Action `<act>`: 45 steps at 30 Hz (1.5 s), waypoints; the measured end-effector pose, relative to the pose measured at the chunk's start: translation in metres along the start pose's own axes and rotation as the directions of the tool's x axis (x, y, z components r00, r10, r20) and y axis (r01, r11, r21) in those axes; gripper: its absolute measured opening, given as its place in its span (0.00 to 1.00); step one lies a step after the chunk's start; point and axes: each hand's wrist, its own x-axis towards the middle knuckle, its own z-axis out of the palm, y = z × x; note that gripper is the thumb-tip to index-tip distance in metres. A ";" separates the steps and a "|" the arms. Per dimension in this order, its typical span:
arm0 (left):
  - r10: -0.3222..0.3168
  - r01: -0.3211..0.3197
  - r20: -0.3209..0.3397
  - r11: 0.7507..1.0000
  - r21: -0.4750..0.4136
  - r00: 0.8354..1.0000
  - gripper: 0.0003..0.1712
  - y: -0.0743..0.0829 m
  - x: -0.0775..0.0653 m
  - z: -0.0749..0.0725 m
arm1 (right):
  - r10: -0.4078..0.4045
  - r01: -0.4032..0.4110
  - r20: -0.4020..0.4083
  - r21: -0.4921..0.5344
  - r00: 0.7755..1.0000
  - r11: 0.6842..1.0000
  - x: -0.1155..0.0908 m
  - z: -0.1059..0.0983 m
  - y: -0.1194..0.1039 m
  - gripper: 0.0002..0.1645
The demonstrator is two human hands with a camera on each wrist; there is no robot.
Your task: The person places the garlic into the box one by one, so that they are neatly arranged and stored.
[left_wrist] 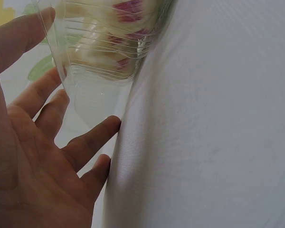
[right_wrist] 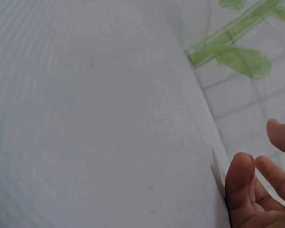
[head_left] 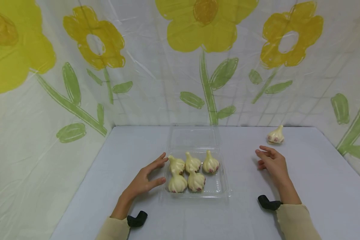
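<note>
Here's my left hand point(head_left: 143, 180), fingers spread at the left side of the clear container point(head_left: 215, 184), likely to steady it, though contact is unclear; five garlic bulbs point(head_left: 178, 184) sit inside, near right corner vacant; across open tabletop point(head_left: 243, 180), my right hand point(head_left: 273, 164) hangs relaxed, holding nothing; beyond, a loose bulb point(head_left: 276, 135) stands near the far edge.

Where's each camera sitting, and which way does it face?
Head: on the head, facing forward and down at the table, clear container and garlic bulbs; left hand, right hand and sleeves show.
Left wrist: on that wrist, facing the container's side; left hand shows.
Right wrist: on that wrist, facing across the table toward the flowered backdrop; part of the right hand shows.
Head and left wrist share the container and garlic bulbs.
</note>
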 end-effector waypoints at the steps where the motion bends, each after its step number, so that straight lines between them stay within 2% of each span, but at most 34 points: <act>1: -0.001 0.001 -0.001 1.000 -0.001 1.000 0.39 0.000 0.000 0.000 | 0.000 0.000 -0.001 0.013 1.000 1.000 0.000 -0.001 0.000 0.40; 11: 0.000 0.000 -0.003 1.000 0.000 1.000 0.39 0.002 -0.001 -0.001 | 0.008 -0.006 -0.020 0.120 1.000 0.993 0.002 -0.011 0.002 0.31; 15: 0.001 -0.001 -0.002 1.000 -0.002 1.000 0.39 0.002 -0.002 -0.001 | 0.011 -0.002 -0.044 0.195 0.999 0.981 -0.001 -0.016 0.001 0.22; 18: -0.001 0.001 -0.003 1.000 -0.004 1.000 0.39 0.002 -0.002 0.000 | 0.017 0.004 -0.084 0.244 0.996 0.970 -0.001 -0.018 -0.001 0.20; 24: 0.004 -0.004 -0.004 1.000 0.000 1.000 0.39 0.002 -0.001 -0.001 | 0.075 -0.016 -0.175 0.319 0.982 0.948 0.004 -0.021 -0.004 0.26; 34: 0.011 -0.011 0.001 1.000 0.009 1.000 0.39 0.001 0.000 0.000 | 0.192 -0.117 -0.218 0.315 0.957 0.942 0.017 -0.027 -0.008 0.47; 39: 0.007 -0.007 -0.001 1.000 0.017 1.000 0.39 -0.001 0.000 0.000 | 0.201 -0.120 -0.245 0.311 0.948 0.943 0.025 -0.033 -0.007 0.49; 45: 0.009 -0.009 -0.002 1.000 0.017 1.000 0.39 0.000 0.000 0.001 | 0.177 -0.111 -0.214 0.289 0.961 0.951 0.036 -0.045 -0.002 0.52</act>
